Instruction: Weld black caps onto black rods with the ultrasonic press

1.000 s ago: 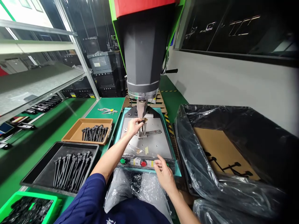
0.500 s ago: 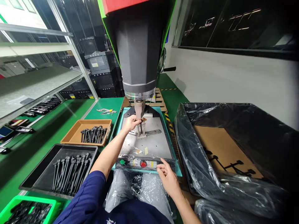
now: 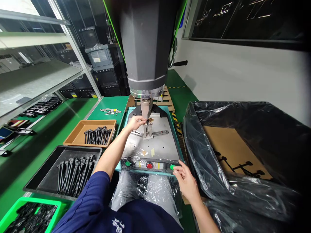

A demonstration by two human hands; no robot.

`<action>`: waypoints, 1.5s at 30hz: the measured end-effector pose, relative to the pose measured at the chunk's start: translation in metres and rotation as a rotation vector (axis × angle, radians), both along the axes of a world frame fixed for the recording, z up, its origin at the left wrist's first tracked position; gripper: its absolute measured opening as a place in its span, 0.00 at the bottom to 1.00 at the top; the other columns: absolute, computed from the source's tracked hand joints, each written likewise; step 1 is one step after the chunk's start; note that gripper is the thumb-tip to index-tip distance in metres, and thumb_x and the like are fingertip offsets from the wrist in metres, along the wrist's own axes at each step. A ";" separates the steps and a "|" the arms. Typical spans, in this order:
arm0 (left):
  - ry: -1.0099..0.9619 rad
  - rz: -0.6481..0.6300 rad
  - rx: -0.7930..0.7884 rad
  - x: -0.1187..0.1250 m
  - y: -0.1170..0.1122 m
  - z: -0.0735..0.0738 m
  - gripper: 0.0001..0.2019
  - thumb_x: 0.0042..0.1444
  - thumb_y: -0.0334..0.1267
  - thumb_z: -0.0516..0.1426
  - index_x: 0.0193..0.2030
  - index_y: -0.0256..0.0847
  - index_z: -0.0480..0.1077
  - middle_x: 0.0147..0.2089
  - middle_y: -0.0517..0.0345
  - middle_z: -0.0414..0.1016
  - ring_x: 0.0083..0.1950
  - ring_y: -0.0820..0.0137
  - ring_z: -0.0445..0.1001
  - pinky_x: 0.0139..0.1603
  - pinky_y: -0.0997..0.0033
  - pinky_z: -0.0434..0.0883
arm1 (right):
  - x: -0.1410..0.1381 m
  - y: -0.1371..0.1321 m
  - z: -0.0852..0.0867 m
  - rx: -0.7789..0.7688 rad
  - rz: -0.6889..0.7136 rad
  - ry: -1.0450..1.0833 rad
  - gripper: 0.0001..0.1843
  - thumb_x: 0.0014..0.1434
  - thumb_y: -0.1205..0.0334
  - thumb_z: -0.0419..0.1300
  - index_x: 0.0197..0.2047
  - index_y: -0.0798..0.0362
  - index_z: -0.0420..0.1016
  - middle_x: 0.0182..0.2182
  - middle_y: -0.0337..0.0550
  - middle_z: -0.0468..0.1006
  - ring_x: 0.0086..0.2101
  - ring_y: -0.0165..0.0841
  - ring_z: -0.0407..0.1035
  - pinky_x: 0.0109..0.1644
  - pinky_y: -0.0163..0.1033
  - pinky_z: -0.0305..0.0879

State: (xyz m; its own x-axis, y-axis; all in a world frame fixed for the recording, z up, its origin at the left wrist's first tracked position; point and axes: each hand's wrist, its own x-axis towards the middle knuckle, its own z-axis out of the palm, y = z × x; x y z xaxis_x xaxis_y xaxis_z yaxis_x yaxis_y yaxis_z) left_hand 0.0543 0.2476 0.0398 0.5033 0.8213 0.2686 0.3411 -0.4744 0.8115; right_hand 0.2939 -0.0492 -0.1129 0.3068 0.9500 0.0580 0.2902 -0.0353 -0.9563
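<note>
Right now my left hand (image 3: 136, 123) is stretched forward over the flat steel base plate (image 3: 157, 147), thumb and forefinger pinched together on a small dark part (image 3: 146, 121) that sits at the top of the upright metal fixture (image 3: 147, 130). That part lies directly beneath the short square metal horn (image 3: 146, 109), which hangs from the big grey press head (image 3: 145, 48); part and horn are very close, though I cannot tell whether they touch.

My right hand (image 3: 186, 182) is low at the near right corner of the machine, fingers loosely apart and holding nothing, with the forefinger tip just beside the round green button on the right (image 3: 172, 167) (contact is too fine to judge). Along the same black control strip are a red button (image 3: 149, 166) and a second green button (image 3: 127, 163).

To the left on the green bench stand a tan tray of short black pins (image 3: 73, 137), a black tray of longer black pins (image 3: 46, 176) and a green crate (image 3: 14, 207). To the right is a carton lined with black plastic film (image 3: 194, 136).
</note>
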 end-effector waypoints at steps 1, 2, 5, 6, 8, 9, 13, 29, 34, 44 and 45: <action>-0.002 -0.027 -0.011 -0.001 0.002 0.000 0.09 0.53 0.40 0.62 0.36 0.37 0.80 0.37 0.53 0.82 0.41 0.65 0.78 0.49 0.66 0.72 | 0.003 0.000 0.000 -0.008 -0.013 -0.008 0.32 0.62 0.44 0.56 0.63 0.53 0.61 0.43 0.52 0.79 0.41 0.41 0.77 0.47 0.48 0.73; -0.006 -0.046 -0.022 -0.001 0.003 -0.001 0.10 0.53 0.40 0.62 0.37 0.37 0.80 0.37 0.53 0.82 0.41 0.65 0.79 0.49 0.66 0.72 | 0.005 -0.001 0.001 -0.012 -0.039 -0.027 0.32 0.62 0.43 0.55 0.63 0.53 0.61 0.43 0.52 0.79 0.42 0.42 0.76 0.48 0.50 0.73; -0.062 -0.073 -0.040 -0.003 0.004 -0.002 0.11 0.53 0.40 0.63 0.40 0.37 0.80 0.41 0.51 0.82 0.46 0.64 0.79 0.53 0.65 0.71 | 0.014 0.000 0.003 -0.002 -0.185 -0.156 0.33 0.61 0.41 0.55 0.61 0.54 0.66 0.48 0.57 0.77 0.46 0.46 0.74 0.49 0.52 0.72; -0.111 -0.051 -0.041 -0.004 0.001 -0.003 0.12 0.53 0.40 0.63 0.41 0.37 0.79 0.44 0.50 0.82 0.48 0.64 0.78 0.55 0.65 0.70 | 0.018 0.001 0.003 -0.004 -0.234 -0.207 0.33 0.60 0.41 0.54 0.61 0.55 0.67 0.51 0.59 0.75 0.46 0.47 0.73 0.49 0.53 0.72; -0.249 0.086 -0.021 -0.009 -0.008 -0.006 0.13 0.55 0.41 0.62 0.45 0.37 0.78 0.48 0.48 0.80 0.52 0.64 0.77 0.57 0.65 0.69 | 0.027 0.004 -0.002 -0.043 -0.290 -0.294 0.37 0.59 0.40 0.54 0.62 0.57 0.66 0.57 0.63 0.69 0.47 0.49 0.73 0.50 0.54 0.71; -0.317 0.204 -0.002 -0.014 -0.016 -0.009 0.13 0.56 0.41 0.61 0.46 0.37 0.77 0.49 0.47 0.80 0.52 0.65 0.76 0.57 0.65 0.69 | 0.031 0.005 -0.008 -0.086 -0.298 -0.326 0.39 0.58 0.39 0.54 0.64 0.57 0.65 0.59 0.64 0.66 0.47 0.50 0.73 0.52 0.55 0.69; -0.269 0.538 0.046 -0.035 -0.069 -0.036 0.11 0.60 0.41 0.56 0.40 0.36 0.77 0.42 0.49 0.81 0.45 0.66 0.77 0.50 0.67 0.72 | 0.042 0.011 -0.043 -0.310 -0.277 -0.324 0.48 0.52 0.37 0.59 0.66 0.62 0.61 0.59 0.68 0.66 0.51 0.54 0.69 0.59 0.57 0.62; 0.521 -0.059 -0.173 -0.072 -0.117 -0.045 0.21 0.37 0.43 0.71 0.41 0.43 0.80 0.28 0.56 0.78 0.30 0.64 0.76 0.34 0.72 0.67 | 0.034 0.090 0.086 -0.039 0.076 0.002 0.22 0.46 0.50 0.69 0.41 0.54 0.75 0.29 0.40 0.74 0.21 0.29 0.65 0.22 0.33 0.62; 0.181 -0.156 -0.158 -0.029 -0.115 -0.002 0.36 0.34 0.48 0.73 0.53 0.40 0.75 0.43 0.51 0.80 0.42 0.61 0.78 0.41 0.69 0.70 | -0.024 0.150 0.159 0.049 0.442 -0.193 0.18 0.49 0.57 0.69 0.43 0.54 0.77 0.27 0.36 0.75 0.22 0.27 0.66 0.25 0.32 0.62; -0.361 0.108 -0.466 -0.047 -0.087 0.019 0.18 0.45 0.50 0.67 0.27 0.38 0.68 0.19 0.65 0.65 0.17 0.79 0.61 0.19 0.77 0.56 | 0.019 0.146 0.141 -0.191 0.419 0.151 0.32 0.51 0.56 0.72 0.56 0.55 0.71 0.39 0.47 0.82 0.39 0.38 0.76 0.46 0.43 0.71; -0.414 0.129 -0.481 -0.053 -0.082 0.018 0.18 0.44 0.49 0.67 0.27 0.38 0.67 0.20 0.65 0.66 0.17 0.80 0.60 0.18 0.77 0.55 | 0.021 0.141 0.128 -0.255 0.385 0.241 0.28 0.53 0.53 0.71 0.54 0.54 0.71 0.40 0.49 0.82 0.39 0.39 0.77 0.45 0.44 0.72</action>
